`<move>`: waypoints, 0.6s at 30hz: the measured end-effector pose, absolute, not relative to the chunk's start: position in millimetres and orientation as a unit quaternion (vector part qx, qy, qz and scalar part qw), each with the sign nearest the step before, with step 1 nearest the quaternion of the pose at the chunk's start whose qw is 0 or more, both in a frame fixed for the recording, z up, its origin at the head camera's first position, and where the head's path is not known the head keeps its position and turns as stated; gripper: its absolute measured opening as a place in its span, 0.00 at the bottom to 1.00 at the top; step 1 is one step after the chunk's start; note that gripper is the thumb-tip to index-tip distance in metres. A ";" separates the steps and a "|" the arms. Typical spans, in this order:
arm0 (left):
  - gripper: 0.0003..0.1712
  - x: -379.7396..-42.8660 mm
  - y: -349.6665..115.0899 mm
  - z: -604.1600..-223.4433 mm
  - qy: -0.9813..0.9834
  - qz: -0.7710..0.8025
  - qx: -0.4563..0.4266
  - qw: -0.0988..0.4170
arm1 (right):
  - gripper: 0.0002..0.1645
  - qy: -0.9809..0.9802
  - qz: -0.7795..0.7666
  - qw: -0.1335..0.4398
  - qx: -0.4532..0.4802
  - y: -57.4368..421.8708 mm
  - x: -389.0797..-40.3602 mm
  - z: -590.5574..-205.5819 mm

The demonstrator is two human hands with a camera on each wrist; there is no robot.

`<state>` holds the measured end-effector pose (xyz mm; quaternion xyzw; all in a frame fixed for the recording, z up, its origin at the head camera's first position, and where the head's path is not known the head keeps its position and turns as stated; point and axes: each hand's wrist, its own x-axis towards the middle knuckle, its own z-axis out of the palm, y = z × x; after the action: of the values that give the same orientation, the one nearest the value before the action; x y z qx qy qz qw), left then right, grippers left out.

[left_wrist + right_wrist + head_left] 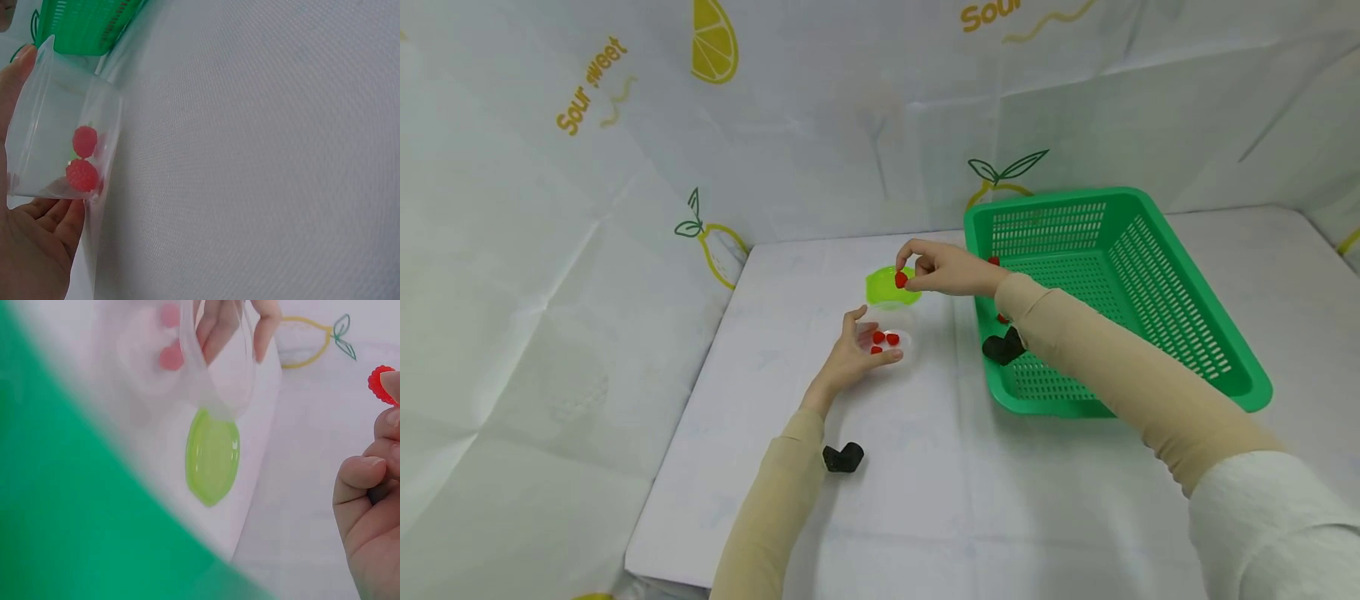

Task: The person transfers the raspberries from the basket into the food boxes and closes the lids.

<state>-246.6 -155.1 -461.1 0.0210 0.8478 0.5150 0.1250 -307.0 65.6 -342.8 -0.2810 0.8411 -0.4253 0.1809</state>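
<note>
My left hand [847,360] grips a clear plastic container [50,119] from the side, thumb and fingers spread around its wall. Several red raspberries [892,339] lie inside at the bottom; in the left wrist view two raspberries [82,175] show through the wall. Above and just beyond the container, my right hand [951,268] pinches a single raspberry [380,384] between thumb and index finger. Behind the container lies a bright green lid [212,459], partly overlapped by the right hand's raspberry in the head view.
A large green slotted basket [1120,198] stands on the right, under my right forearm. Red raspberries [1002,318] show near its left wall. The white-covered table [910,500] backs onto a lemon-print sheet [850,108].
</note>
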 end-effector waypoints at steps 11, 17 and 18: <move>0.62 -247.7 -156.8 -464.8 0.850 0.514 0.030 0.115 | 0.14 0.839 -0.400 0.204 -0.307 31.6 -306.9 -355.2; 0.63 -247.5 -155.5 -464.5 0.851 0.509 0.031 0.120 | 0.13 0.844 -0.384 0.227 -0.297 21.5 -306.7 -362.6; 0.63 -247.5 -155.4 -464.3 0.851 0.510 0.031 0.121 | 0.13 0.844 -0.381 0.231 -0.299 20.3 -306.8 -363.5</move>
<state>-247.5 -155.4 -464.3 0.0311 0.8508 0.5103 0.1214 -306.8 20.3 -363.5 -0.2986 0.8442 -0.3808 0.2306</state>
